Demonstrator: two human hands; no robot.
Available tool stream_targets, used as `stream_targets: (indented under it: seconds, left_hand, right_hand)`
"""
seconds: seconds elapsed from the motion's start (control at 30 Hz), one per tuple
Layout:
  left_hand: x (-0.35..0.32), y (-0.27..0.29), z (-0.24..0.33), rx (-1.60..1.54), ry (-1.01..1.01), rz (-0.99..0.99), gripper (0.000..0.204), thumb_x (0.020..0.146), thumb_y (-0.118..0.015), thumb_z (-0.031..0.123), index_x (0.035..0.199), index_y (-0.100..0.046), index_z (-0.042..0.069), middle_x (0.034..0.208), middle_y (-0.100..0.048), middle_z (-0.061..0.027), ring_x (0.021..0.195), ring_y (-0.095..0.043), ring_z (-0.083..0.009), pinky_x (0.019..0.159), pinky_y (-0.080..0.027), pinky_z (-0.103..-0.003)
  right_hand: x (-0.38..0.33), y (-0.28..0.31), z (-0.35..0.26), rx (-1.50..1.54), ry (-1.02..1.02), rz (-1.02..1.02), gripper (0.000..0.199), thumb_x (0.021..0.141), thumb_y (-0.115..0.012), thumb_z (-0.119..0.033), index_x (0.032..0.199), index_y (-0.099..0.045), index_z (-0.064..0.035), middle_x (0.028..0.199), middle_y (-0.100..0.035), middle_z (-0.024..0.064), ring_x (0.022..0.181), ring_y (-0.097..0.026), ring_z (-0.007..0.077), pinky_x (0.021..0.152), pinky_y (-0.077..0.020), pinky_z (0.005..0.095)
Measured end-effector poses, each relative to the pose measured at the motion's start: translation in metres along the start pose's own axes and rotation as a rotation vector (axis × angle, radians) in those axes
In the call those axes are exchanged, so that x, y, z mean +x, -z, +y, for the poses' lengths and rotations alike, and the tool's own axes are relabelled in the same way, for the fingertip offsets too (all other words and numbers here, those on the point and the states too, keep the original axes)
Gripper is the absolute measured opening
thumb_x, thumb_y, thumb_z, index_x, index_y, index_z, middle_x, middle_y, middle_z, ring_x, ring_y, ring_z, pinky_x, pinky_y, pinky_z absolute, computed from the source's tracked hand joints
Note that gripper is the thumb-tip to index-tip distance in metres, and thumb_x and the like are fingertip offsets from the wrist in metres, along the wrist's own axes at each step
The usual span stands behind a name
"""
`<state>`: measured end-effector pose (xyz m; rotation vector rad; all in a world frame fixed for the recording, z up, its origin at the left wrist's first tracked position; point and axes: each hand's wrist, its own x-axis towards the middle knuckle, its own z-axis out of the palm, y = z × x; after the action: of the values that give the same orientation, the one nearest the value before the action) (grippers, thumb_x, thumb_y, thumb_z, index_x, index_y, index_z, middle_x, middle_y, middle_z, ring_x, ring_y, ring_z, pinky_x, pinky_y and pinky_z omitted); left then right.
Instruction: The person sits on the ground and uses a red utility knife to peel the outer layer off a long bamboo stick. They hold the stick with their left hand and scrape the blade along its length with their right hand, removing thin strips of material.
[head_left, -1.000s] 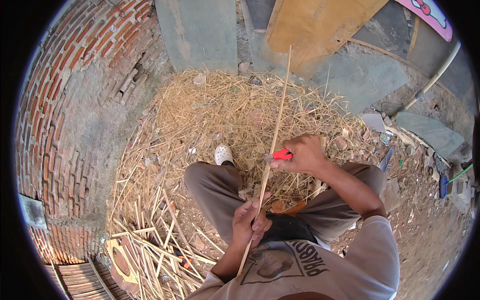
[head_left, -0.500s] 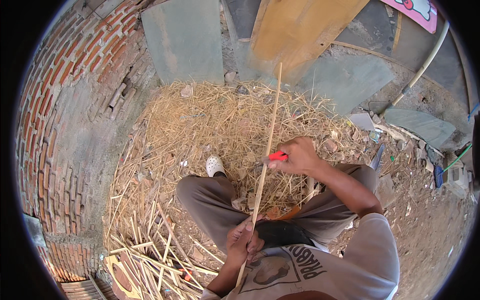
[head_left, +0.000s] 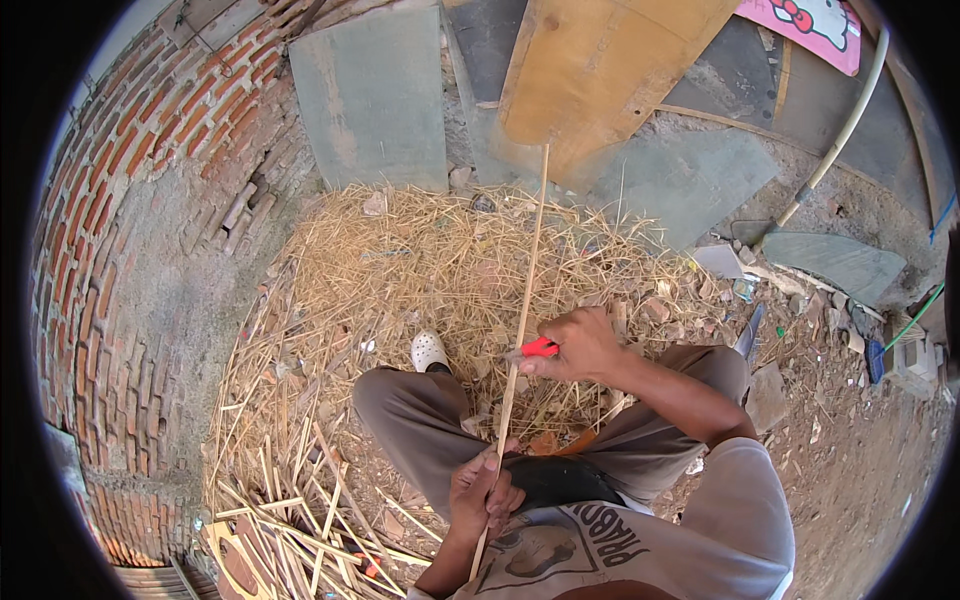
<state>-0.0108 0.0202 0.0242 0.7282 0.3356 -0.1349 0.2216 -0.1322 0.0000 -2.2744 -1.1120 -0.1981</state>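
Observation:
A long, thin bamboo strip (head_left: 530,265) slants away from my body, its far tip above the heap of shavings. My left hand (head_left: 480,495) is closed around the strip's lower part, close to my shirt. In my right hand (head_left: 582,345) is a red-handled knife (head_left: 540,347); its short blade lies against the strip about midway along. Fingers partly cover the handle.
Pale shavings (head_left: 440,260) cover the ground ahead. Finished-looking strips (head_left: 290,525) lie piled at the lower left, beside a brick wall (head_left: 100,290). Grey boards (head_left: 370,105) and a tan board (head_left: 590,75) lean at the back. A white clog (head_left: 428,351) is on my foot.
My right hand and the knife have slid down along the strip, nearer to my left hand. The strip's far end sits slightly lower and further left in view.

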Motion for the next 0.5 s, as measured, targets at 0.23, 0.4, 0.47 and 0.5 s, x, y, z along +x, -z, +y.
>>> stream_targets:
  seconds: [0.23, 0.4, 0.47, 0.5]
  left_hand:
    - [-0.004, 0.002, 0.003, -0.177, 0.043, 0.028, 0.038, 0.104, -0.042, 0.022, 0.133, -0.05, -0.002, 0.047, -0.031, 0.0029, 0.034, -0.026, -0.0067, 0.046, -0.029, -0.025]
    - [0.005, -0.003, 0.002, -0.198, 0.026, 0.016, 0.038, 0.104, -0.042, 0.022, 0.132, -0.05, -0.002, 0.047, -0.031, 0.0035, 0.034, -0.025, -0.0061, 0.045, -0.027, -0.025]
    - [0.01, -0.006, 0.002, -0.156, 0.03, 0.013, 0.038, 0.104, -0.041, 0.022, 0.132, -0.05, -0.002, 0.047, -0.03, 0.0033, 0.034, -0.025, -0.0061, 0.044, -0.025, -0.024]
    - [0.009, -0.008, 0.003, -0.132, 0.025, 0.021, 0.038, 0.105, -0.041, 0.022, 0.132, -0.05, -0.002, 0.047, -0.03, 0.0033, 0.035, -0.025, -0.0061, 0.044, -0.025, -0.024]
  right_hand:
    - [-0.003, 0.001, -0.017, 0.006, -0.023, -0.086, 0.066, 0.073, -0.063, -0.073, 0.056, -0.06, -0.0091, 0.05, -0.056, 0.0093, 0.045, -0.057, 0.0297, 0.045, -0.0434, 0.0394]
    - [-0.008, 0.006, -0.03, 0.058, 0.077, -0.085, 0.065, 0.069, -0.066, -0.072, 0.055, -0.06, -0.009, 0.05, -0.055, 0.0087, 0.045, -0.057, 0.0286, 0.046, -0.0436, 0.0383]
    - [-0.009, 0.007, -0.025, 0.046, 0.097, -0.044, 0.065, 0.068, -0.067, -0.073, 0.055, -0.059, -0.0089, 0.049, -0.054, 0.0083, 0.045, -0.057, 0.0281, 0.046, -0.0436, 0.038]
    - [-0.009, 0.006, -0.022, 0.036, 0.113, -0.022, 0.066, 0.067, -0.068, -0.073, 0.055, -0.059, -0.0089, 0.049, -0.054, 0.008, 0.044, -0.057, 0.0279, 0.046, -0.0436, 0.0379]
